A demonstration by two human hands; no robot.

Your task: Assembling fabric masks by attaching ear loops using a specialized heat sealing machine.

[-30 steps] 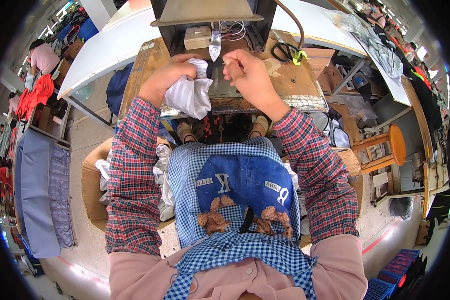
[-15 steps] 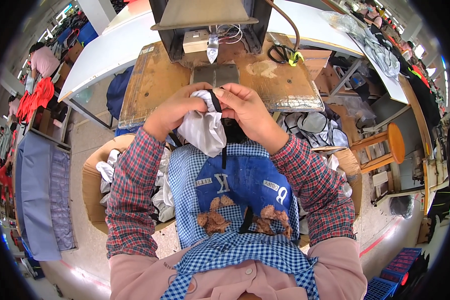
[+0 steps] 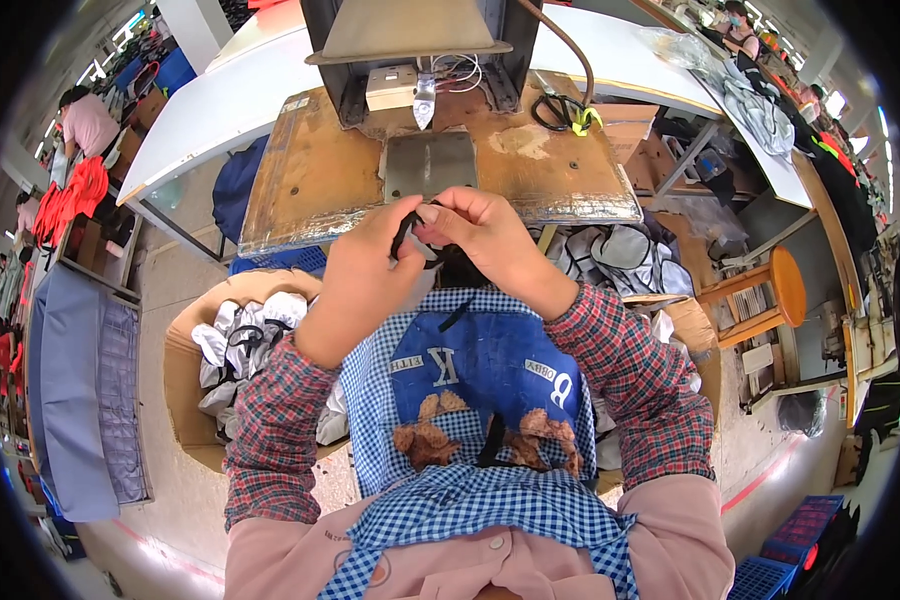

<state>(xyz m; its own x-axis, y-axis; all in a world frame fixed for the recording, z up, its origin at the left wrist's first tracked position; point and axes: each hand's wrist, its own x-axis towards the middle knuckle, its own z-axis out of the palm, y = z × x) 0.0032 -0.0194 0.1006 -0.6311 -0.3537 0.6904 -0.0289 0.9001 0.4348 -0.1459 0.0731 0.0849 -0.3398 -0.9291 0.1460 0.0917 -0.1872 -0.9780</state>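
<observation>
At six o'clock, big and small white letters (image 3: 447,366) stand upside down on the checked apron's (image 3: 460,490) blue patch (image 3: 495,345). Toward seven, the pink shirt's (image 3: 500,545) print is too tiny to read.

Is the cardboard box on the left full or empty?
Not empty: white cloth lies inside the cardboard box. Can't tell if it's full; the left plaid sleeve hides part.
</observation>
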